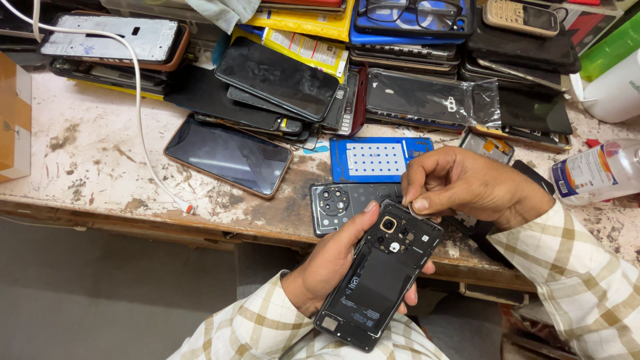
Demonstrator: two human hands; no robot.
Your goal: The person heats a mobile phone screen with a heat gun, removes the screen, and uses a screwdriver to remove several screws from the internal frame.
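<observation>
My left hand [333,260] holds an opened black phone [380,277] with its back off, the camera end pointing away from me and the battery and board exposed. My right hand [460,183] pinches a small tool or part at the phone's top edge, next to the camera module; the pinched item is too small to make out. Just beyond the phone, a removed back cover [337,205] with round camera cutouts lies on the bench. A blue panel [377,160] with a grid of dots lies behind it.
The worn white bench [87,153] carries several stacked phones and screens, including a large dark phone [230,155] lying flat. A white cable [143,133] trails across the left. A clear bottle [597,172] lies at right. A cardboard box [13,120] stands at far left.
</observation>
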